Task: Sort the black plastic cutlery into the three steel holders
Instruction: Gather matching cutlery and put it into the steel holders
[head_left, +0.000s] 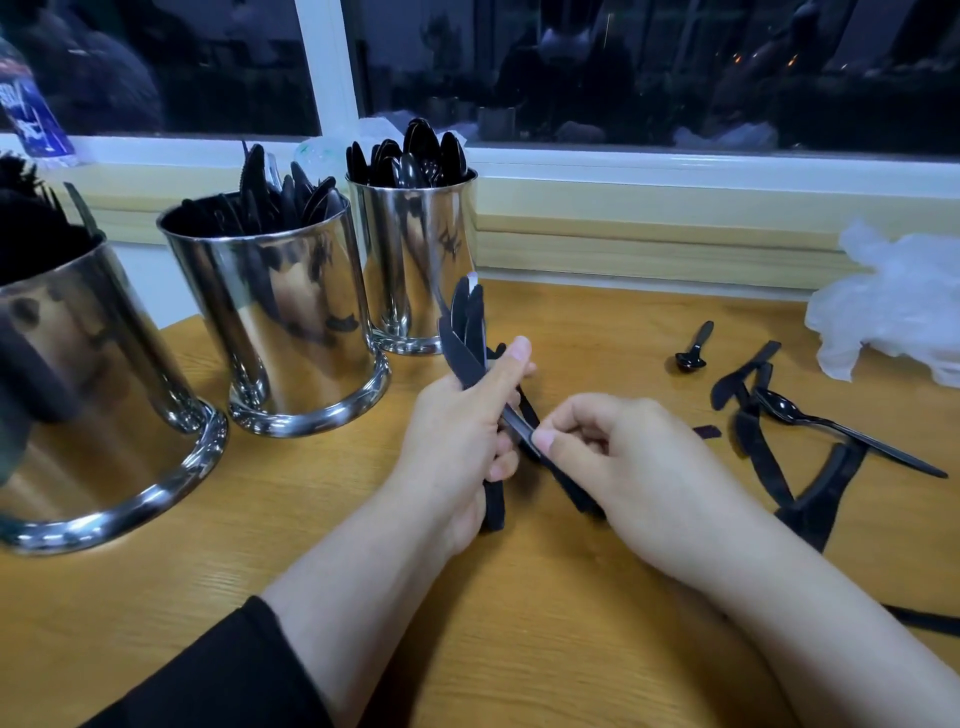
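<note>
Three steel holders stand in a row at the left: the near one (98, 405) holds forks, the middle one (280, 322) knives, the far one (415, 260) spoons. My left hand (462, 431) is shut on a bundle of black plastic knives (467, 332), blades pointing up and away. My right hand (618, 462) pinches the handle of one knife (519, 423) that crosses the bundle. More loose cutlery lies at the right: a small spoon (692, 348), a long spoon (841, 428) and several knives (758, 457).
A crumpled clear plastic bag (893, 312) lies at the table's far right. A window sill (675, 208) runs behind the wooden table (311, 519). A blue bottle (31, 114) stands on the sill at the far left. A small dark scrap (707, 431) lies by my right hand.
</note>
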